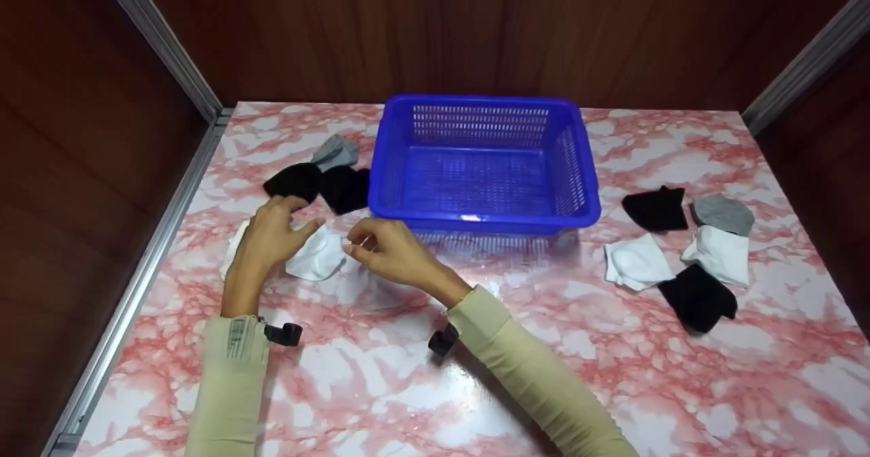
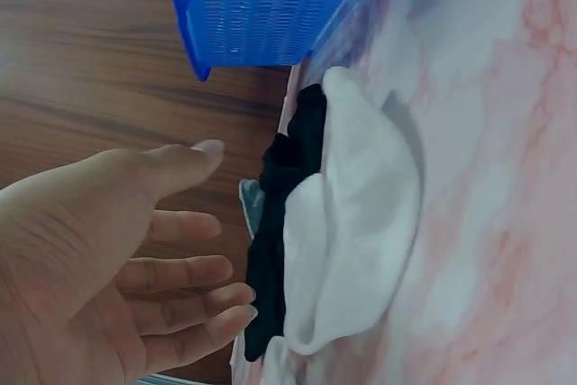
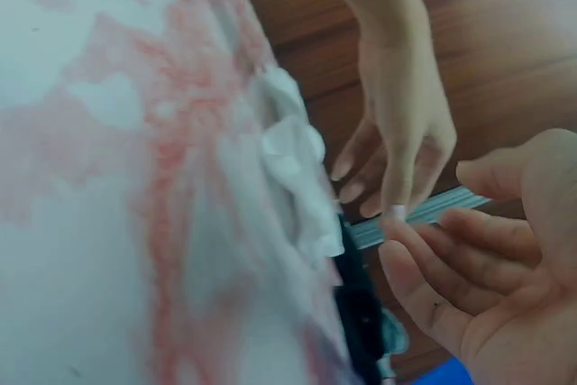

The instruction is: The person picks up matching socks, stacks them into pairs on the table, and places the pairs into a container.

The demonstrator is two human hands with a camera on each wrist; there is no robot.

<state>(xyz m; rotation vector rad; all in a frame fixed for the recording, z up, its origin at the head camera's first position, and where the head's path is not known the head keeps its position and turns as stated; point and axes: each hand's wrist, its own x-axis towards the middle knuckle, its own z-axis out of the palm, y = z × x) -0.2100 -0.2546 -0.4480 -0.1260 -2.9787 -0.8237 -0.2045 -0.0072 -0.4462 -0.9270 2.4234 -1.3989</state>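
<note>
My left hand [image 1: 270, 234] hovers over the left group with fingers spread and nothing in them. Right beside it lies a folded white sock [image 1: 317, 258], bundled with one end turned over in the left wrist view. My right hand [image 1: 397, 254] is at that sock's right edge, fingers loosely bent; the right wrist view shows its palm holding nothing. A second white sock [image 1: 232, 249] is mostly hidden under my left hand and wrist. Behind these lie two folded black socks [image 1: 292, 181] [image 1: 345, 190] and a grey sock [image 1: 336, 152].
A blue plastic basket [image 1: 484, 223] with slotted walls stands at the back middle. On the right lie several folded socks: black [image 1: 656, 209], grey [image 1: 724, 215], white [image 1: 635, 262]. Wooden panels [image 1: 476, 28] and metal rails enclose the marbled table [image 1: 380, 389].
</note>
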